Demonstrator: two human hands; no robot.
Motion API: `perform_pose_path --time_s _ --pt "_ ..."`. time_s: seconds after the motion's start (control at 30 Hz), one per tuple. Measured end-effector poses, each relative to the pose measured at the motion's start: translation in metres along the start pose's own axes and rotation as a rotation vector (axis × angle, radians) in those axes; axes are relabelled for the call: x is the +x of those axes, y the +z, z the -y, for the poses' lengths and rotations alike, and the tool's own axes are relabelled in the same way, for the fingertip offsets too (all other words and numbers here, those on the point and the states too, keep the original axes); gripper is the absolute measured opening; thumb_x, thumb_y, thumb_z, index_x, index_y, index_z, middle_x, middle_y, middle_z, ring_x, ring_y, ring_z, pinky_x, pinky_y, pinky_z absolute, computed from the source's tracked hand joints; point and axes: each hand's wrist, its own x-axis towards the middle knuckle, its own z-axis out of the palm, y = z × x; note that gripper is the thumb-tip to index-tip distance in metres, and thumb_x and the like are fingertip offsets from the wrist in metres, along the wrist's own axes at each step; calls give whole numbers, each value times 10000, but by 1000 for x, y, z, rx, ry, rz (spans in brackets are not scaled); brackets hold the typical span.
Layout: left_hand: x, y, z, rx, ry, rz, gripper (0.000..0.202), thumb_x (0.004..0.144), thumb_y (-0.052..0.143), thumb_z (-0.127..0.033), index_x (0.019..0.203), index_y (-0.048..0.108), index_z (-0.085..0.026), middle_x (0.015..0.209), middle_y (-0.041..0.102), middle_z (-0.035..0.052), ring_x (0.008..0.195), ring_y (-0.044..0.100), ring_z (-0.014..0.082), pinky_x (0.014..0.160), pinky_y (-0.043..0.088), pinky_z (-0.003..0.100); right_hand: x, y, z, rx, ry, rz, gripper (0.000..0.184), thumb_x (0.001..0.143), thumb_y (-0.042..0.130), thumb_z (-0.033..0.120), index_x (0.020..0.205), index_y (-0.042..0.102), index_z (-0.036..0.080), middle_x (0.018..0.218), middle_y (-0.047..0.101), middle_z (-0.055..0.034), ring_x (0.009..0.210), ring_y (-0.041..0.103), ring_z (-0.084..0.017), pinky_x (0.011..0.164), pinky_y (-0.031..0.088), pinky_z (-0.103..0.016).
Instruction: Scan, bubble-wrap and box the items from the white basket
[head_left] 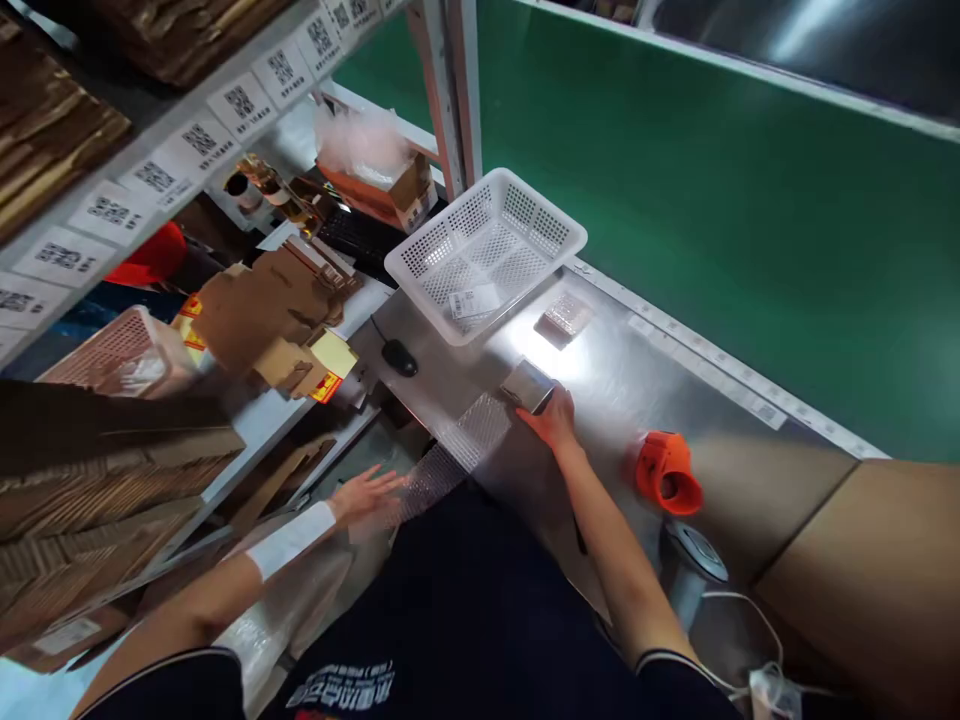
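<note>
My right hand (553, 418) is closed around a small silvery-grey box (527, 384) on the metal table, at one end of a strip of clear bubble wrap (471, 432). The strip runs down over the table's near edge. My left hand (367, 497), fingers stretched out, is at the strip's hanging end; whether it presses on the film cannot be told. A white band wraps the left wrist. Farther back on the table lies a small packet (564, 318) in bubble wrap. Behind it stands a white perforated basket (420, 262) with a labelled slip (474, 301) inside.
A black mouse (400, 357) lies left of the bubble wrap. To the right are an orange tape dispenser (667, 472) and a grey cylindrical device (691, 565) with a white cable. Cardboard pieces (262, 300) fill the left shelf. A green surface (697, 220) runs beyond the table.
</note>
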Motion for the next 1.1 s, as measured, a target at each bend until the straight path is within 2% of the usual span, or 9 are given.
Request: perform_pose_path --time_s 0.1,0.17,0.23,0.37,0.57,0.7,0.8,0.93,1.1 --pt "37 -25 -27 -54 117 -133 375 837 708 -122 1138 819 -317 1463 724 104 1445 617 365 1326 312 580 -6 -11 8 55 4 -19 1106 765 845 614 1585 308 104 1578 491 -286 1455 475 -456 1228 377 -632" --pt "77 -35 -60 -87 256 -291 377 854 727 -125 1184 803 -292 1445 730 126 1441 621 358 1326 323 549 -7 -19 18 46 -53 -55 1200 776 848 634 1631 219 75 1656 379 -321 1540 365 -471 1254 341 -629" --pt "120 -36 -93 -70 333 -338 429 884 724 -154 1297 762 -265 1543 658 147 1524 532 373 1350 251 557 -3 -26 32 -13 -106 -60 1188 801 844 585 1652 193 73 1687 331 -321 1577 302 -469 1272 305 -636" --pt "182 -19 -131 -73 265 -371 589 848 764 -146 1428 682 -207 1663 530 182 1628 373 393 1378 109 585 19 -35 58 -156 -58 61 976 796 806 366 1604 321 114 1499 567 -263 1408 505 -437 1189 411 -599" --pt "199 0 -119 -182 252 -371 640 871 763 -171 1497 642 -239 1696 490 153 1642 356 351 1384 79 572 28 -53 71 -196 -57 113 582 820 736 389 1335 545 200 1039 699 -102 1109 607 -354 1019 514 -489" --pt "202 8 -109 -216 301 -378 693 874 760 -176 1548 602 -224 1710 466 157 1650 336 359 1385 86 567 26 -72 77 -421 -49 174 743 778 815 454 1411 581 145 1300 633 -210 1188 591 -381 1004 511 -487" --pt "205 12 -105 -249 355 -409 717 881 754 -185 1575 575 -213 1721 447 162 1656 320 368 1385 86 564 43 -79 91 -656 -48 330 618 751 859 505 1253 719 172 1278 639 -212 1174 612 -398 957 523 -484" --pt "206 16 -101 -278 399 -416 714 901 720 -190 1595 555 -212 1742 411 154 1670 291 348 1390 37 538 79 -67 125 -827 -12 544 504 769 856 516 1128 801 167 1274 677 -233 1203 638 -429 939 549 -497" --pt "209 20 -101 -298 410 -436 748 872 741 -165 1595 559 -234 1739 426 128 1662 311 347 1392 49 540 97 -33 156 -912 13 629 525 755 876 377 1185 792 87 1334 667 -301 1256 639 -452 999 543 -527"
